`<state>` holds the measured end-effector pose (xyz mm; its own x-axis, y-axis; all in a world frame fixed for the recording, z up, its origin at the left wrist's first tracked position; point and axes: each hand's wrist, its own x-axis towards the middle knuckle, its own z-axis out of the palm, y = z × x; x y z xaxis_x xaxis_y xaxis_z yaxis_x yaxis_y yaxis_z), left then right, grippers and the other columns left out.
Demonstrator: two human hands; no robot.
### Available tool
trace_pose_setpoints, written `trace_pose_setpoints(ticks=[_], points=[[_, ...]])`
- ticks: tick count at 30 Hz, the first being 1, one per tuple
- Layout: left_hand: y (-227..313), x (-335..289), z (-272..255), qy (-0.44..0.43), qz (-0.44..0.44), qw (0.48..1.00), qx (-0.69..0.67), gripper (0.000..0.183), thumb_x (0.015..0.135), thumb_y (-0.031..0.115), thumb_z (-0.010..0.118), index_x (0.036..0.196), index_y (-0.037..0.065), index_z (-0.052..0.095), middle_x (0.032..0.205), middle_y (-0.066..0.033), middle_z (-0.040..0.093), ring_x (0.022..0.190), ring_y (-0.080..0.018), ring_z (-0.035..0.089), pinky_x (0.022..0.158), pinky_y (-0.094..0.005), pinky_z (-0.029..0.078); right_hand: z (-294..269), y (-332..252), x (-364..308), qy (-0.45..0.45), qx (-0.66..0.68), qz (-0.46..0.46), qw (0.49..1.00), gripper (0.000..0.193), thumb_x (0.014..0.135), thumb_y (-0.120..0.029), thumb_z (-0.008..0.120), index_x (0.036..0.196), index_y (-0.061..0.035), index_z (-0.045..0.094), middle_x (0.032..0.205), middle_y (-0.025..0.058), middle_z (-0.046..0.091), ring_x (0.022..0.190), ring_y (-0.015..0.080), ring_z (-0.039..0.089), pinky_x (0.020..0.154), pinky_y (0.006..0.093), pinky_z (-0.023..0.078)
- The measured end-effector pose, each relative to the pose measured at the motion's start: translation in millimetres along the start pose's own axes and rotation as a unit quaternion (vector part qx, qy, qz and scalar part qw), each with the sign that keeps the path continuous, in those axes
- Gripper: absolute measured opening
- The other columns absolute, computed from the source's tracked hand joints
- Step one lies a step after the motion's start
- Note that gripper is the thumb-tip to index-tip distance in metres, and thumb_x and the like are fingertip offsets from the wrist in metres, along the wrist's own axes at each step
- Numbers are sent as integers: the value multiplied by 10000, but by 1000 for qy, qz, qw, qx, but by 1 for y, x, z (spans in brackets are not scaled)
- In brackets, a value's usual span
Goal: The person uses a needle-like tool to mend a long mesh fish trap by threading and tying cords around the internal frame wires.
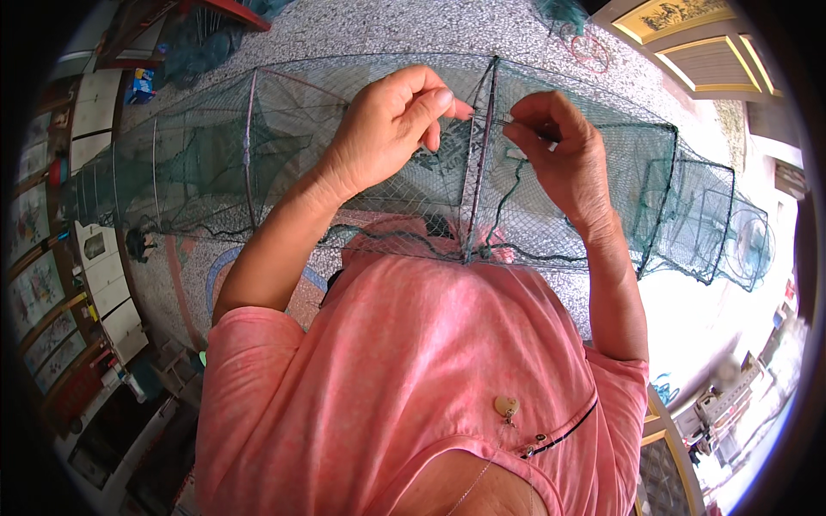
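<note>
A long, framed net trap (413, 202) of green mesh stretches across the view in front of me, with dark square frames along it. My left hand (387, 129) is above the mesh, just left of an upright frame bar (489, 129). Its thumb and fingers are drawn together, the fingertips close to that bar; whatever they pinch is too fine to make out. On the bar's other side, my right hand (568, 155) has thumb and forefinger pressed together beside the netting. Something thin and dark shows at its fingers, its kind unclear. Below hangs a dark green cord (508, 202).
The trap rests over a speckled floor (370, 30). Red wooden legs (241, 10) stand at the far left, near bundled blue-green netting (202, 52). White cabinets (107, 267) line the left side. At the far right is a yellow-framed panel (697, 43).
</note>
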<state>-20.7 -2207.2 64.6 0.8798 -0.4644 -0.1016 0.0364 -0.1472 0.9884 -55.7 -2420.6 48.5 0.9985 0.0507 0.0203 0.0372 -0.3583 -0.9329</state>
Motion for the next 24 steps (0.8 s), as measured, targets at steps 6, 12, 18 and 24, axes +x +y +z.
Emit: trace_pose_setpoints(ticks=[6, 12, 18, 24], points=[[-6, 1, -7, 23, -44, 992, -119, 180, 995, 161, 451, 890, 38, 532, 817, -42, 629, 619, -56, 534, 515, -191, 433, 25, -14, 8, -3, -23, -86, 996, 160, 750, -91, 744, 892, -98, 669, 865, 86, 541, 765, 216, 567, 669, 310, 497], [-1, 1, -4, 27, -50, 992, -110, 154, 987, 149, 467, 902, 40, 534, 806, -35, 617, 627, -59, 540, 539, -201, 449, 21, -36, 14, 59, -192, -224, 954, 178, 737, -33, 757, 885, -77, 669, 867, 44, 607, 792, 176, 572, 757, 302, 458], [-5, 0, 20, 65, 65, 992, 83, 93, 944, 103, 549, 1020, 55, 571, 813, 31, 518, 698, -57, 480, 633, -196, 420, -14, -72, 48, 57, 190, -294, 935, 139, 913, 8, 567, 1042, -33, 601, 990, 49, 668, 888, 140, 614, 881, 261, 462], [0, -4, 28, -32, 119, 976, 178, 207, 898, 85, 618, 1105, 88, 609, 807, 44, 469, 706, -50, 439, 667, -197, 405, -86, -87, 36, 120, 168, -311, 928, 119, 880, -10, 604, 989, -53, 622, 957, 34, 663, 861, 144, 609, 825, 270, 471]])
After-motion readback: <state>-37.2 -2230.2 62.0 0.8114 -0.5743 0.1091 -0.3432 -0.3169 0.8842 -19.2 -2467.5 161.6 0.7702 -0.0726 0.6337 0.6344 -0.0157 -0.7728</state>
